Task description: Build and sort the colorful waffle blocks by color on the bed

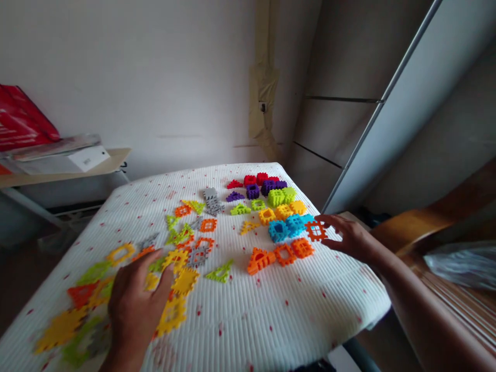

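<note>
My right hand [349, 236] pinches an orange window tile [316, 231] by its edge, thumb below and fingers above. It hangs just right of the blue tiles [289, 227] and over the stacked orange tiles [303, 248]. Thumb and fingers apart, my left hand [135, 294] hovers at the loose pile on the left. Closest to its fingertips are a yellow window tile [176, 260] and a solid yellow tile [185, 280]; whether it touches either is unclear. Another yellow window tile [171, 315] lies below the thumb. The hand hides part of the pile.
Sorted rows of red [250, 181], purple [252, 191], green [276, 197] and yellow tiles [284, 211] stand at the table's back right. Grey tiles [214, 206] lie mid-table, and a green triangle [220, 272] nearer me. A cabinet [337, 103] rises beyond the right edge.
</note>
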`<action>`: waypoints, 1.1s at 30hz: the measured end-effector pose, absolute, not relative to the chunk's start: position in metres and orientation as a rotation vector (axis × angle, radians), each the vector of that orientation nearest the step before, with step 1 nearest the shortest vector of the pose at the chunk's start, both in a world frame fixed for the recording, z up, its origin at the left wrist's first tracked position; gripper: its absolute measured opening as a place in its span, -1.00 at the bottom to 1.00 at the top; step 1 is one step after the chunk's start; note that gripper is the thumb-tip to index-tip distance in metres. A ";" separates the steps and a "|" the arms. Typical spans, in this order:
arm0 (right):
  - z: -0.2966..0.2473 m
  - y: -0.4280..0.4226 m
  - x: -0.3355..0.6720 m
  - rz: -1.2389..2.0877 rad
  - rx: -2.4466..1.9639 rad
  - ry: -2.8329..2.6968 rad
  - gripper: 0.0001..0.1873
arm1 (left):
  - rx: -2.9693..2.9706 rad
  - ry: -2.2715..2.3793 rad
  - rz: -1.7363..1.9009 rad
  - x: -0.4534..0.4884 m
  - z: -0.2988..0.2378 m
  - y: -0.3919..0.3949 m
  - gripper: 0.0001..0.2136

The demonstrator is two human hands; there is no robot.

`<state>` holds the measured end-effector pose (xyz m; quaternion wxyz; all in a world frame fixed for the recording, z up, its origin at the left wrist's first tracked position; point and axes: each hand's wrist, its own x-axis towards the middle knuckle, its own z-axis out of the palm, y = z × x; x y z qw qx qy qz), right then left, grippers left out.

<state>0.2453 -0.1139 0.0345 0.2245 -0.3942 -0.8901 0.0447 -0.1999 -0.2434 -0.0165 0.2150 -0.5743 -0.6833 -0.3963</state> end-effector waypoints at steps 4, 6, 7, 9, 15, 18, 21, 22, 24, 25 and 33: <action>0.009 -0.113 0.247 0.308 -1.130 -2.489 -0.50 | -1.493 -1.946 -1.180 -0.207 -0.024 -0.247 -0.79; 0.003 -0.114 0.243 0.376 -1.099 -2.514 -0.47 | -1.506 -1.928 -1.172 -0.205 -0.024 -0.246 -0.78; 0.001 -0.114 0.241 0.391 -1.086 -2.526 -0.46 | -1.515 -1.918 -1.172 -0.204 -0.024 -0.245 -0.78; 0.000 -0.114 0.238 0.379 -1.070 -2.555 -0.45 | -1.548 -1.896 -1.176 -0.202 -0.024 -0.244 -0.77; -0.005 -0.112 0.237 0.358 -1.086 -2.593 -0.47 | -1.586 -1.933 -1.183 -0.204 -0.027 -0.244 -0.79; -0.011 -0.110 0.237 0.414 -1.098 -2.583 -0.46 | -1.569 -1.927 -1.163 -0.206 -0.028 -0.244 -0.81; -0.014 -0.108 0.237 0.478 -1.122 -2.561 -0.46 | -1.569 -1.899 -1.159 -0.206 -0.029 -0.243 -0.82; -0.015 -0.108 0.237 0.493 -1.132 -2.552 -0.46 | -1.570 -1.893 -1.161 -0.206 -0.029 -0.242 -0.82; -0.014 -0.108 0.235 0.508 -1.141 -2.541 -0.46 | -1.579 -1.900 -1.156 -0.205 -0.029 -0.242 -0.81; -0.014 -0.108 0.234 0.507 -1.141 -2.539 -0.46 | -1.584 -1.903 -1.152 -0.205 -0.029 -0.243 -0.80; -0.023 -0.108 0.239 0.458 -1.116 -2.541 -0.45 | -1.632 -1.897 -1.171 -0.206 -0.029 -0.247 -0.80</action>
